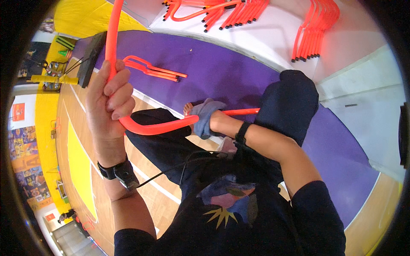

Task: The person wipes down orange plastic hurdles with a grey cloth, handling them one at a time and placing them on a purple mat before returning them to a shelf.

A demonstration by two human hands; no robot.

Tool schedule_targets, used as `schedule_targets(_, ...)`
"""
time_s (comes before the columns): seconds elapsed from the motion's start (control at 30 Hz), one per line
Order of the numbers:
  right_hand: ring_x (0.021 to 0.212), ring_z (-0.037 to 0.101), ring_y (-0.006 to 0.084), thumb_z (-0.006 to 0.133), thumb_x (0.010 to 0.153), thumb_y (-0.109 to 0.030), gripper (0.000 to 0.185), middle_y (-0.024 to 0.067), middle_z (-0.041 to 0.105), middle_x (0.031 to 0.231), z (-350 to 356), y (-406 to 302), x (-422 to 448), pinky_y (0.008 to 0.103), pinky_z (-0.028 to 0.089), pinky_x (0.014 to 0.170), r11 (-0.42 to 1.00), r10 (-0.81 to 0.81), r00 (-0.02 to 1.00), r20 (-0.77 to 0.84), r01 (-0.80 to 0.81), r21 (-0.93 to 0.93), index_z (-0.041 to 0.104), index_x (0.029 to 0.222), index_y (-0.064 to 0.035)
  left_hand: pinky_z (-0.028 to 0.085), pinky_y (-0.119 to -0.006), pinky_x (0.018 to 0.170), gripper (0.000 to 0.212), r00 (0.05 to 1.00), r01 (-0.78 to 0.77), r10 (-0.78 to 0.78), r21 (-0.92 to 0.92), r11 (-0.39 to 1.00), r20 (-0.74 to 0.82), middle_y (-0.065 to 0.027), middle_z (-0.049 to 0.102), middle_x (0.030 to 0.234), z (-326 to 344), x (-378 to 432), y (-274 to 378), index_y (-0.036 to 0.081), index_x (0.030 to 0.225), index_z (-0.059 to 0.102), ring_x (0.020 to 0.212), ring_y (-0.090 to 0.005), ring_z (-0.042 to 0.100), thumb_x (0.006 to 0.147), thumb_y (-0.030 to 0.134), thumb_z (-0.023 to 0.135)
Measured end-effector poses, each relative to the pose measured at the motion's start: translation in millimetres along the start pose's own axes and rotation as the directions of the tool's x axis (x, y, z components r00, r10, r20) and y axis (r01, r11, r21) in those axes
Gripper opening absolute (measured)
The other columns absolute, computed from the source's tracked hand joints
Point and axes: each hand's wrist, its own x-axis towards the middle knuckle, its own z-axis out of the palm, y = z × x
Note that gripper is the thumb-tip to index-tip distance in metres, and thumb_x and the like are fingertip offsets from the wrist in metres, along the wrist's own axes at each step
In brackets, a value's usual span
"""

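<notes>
My left hand (112, 96), raised at the left, is wrapped around a bright orange-red bent tube (157, 125) that looks like part of a small training hurdle. One end of the tube rises out past the top of the picture. Lower down it bends across my lap towards a grey-blue cloth (206, 115). My right hand (218, 121) is shut on that cloth, which covers most of its fingers. The cloth lies against the tube, and an orange-red length shows again beyond it, near my right knee. A pinkish cloth (227, 146) lies by my lap.
Similar orange-red hurdles (155, 73) lie on the purple floor (224, 67). More black-tipped hurdles (315, 35) are lined up on a white ledge (272, 38). A black upright panel (92, 60) stands at the left. A black cable (160, 174) runs from my left wrist across my lap.
</notes>
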Motion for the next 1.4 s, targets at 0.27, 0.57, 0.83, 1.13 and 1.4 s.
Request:
schedule_targets(0.27, 0.066, 0.063, 0.0301, 0.052, 0.075, -0.025, 0.022, 0.0112, 0.065, 0.071, -153.9, -10.3, -6.3, 0.0487, 0.044, 0.063, 0.877, 0.402, 0.876, 0.268, -0.284, -0.389, 0.07, 0.081, -0.0123, 0.016, -0.015, 0.033, 0.024, 0.945, -0.069, 0.182, 0.377, 0.924, -0.273, 0.0073, 0.03, 0.061, -16.5, -8.5, 21.6, 0.006, 0.098, 0.051, 0.041, 0.0005, 0.022, 0.096, 0.029, 0.046)
schedule_targets(0.57, 0.077, 0.067, 0.0366, 0.051, 0.077, -0.023, 0.032, 0.0208, 0.067, 0.085, -186.6, 12.5, -1.0, 0.0454, 0.052, 0.067, 0.851, 0.525, 0.756, 0.391, -0.483, -0.209, 0.068, 0.091, 0.0014, 0.011, -0.018, 0.032, 0.023, 0.85, 0.008, 0.282, 0.547, 0.837, -0.444, 0.0109, 0.026, 0.054, -87.2, -4.6, 54.4, 0.014, 0.086, 0.048, 0.038, 0.0, 0.02, 0.094, 0.036, 0.049)
schedule_targets(0.83, 0.074, 0.063, 0.0269, 0.066, 0.062, -0.016, 0.034, 0.0144, 0.065, 0.097, -209.4, 30.9, -4.6, 0.0367, 0.052, 0.064, 0.972, 0.173, 0.963, 0.206, -0.201, 0.126, 0.064, 0.092, -0.0016, 0.018, -0.019, 0.032, 0.028, 0.85, 0.224, 0.276, 0.782, 0.581, -0.449, 0.0094, 0.031, 0.052, -149.6, -0.1, 47.4, 0.017, 0.078, 0.047, 0.037, -0.0007, 0.026, 0.093, 0.04, 0.05)
schedule_targets(1.13, 0.112, 0.054, 0.0209, 0.053, 0.088, -0.013, 0.033, 0.0099, 0.058, 0.122, -230.8, 54.4, -22.8, 0.0314, 0.039, 0.098, 0.817, 0.414, 0.901, -0.131, -0.305, 0.489, 0.056, 0.119, -0.0031, 0.04, -0.034, 0.054, 0.044, 0.855, 0.39, 0.397, 0.918, -0.069, -0.333, -0.0061, 0.05, 0.058, -259.9, -1.9, 32.3, 0.0, 0.076, 0.058, 0.055, -0.0171, 0.049, 0.089, 0.042, 0.058)
schedule_targets(1.4, 0.112, 0.052, 0.0252, 0.057, 0.086, -0.016, 0.032, 0.0147, 0.057, 0.12, -256.2, 67.9, -55.6, 0.0336, 0.039, 0.096, 0.696, 0.664, 0.747, -0.012, -0.613, 0.373, 0.057, 0.115, -0.0007, 0.045, -0.044, 0.066, 0.049, 0.837, 0.445, 0.457, 0.861, -0.247, -0.301, -0.0208, 0.061, 0.075, -345.2, -10.7, 35.5, 0.001, 0.089, 0.059, 0.074, -0.0369, 0.06, 0.087, 0.049, 0.055)
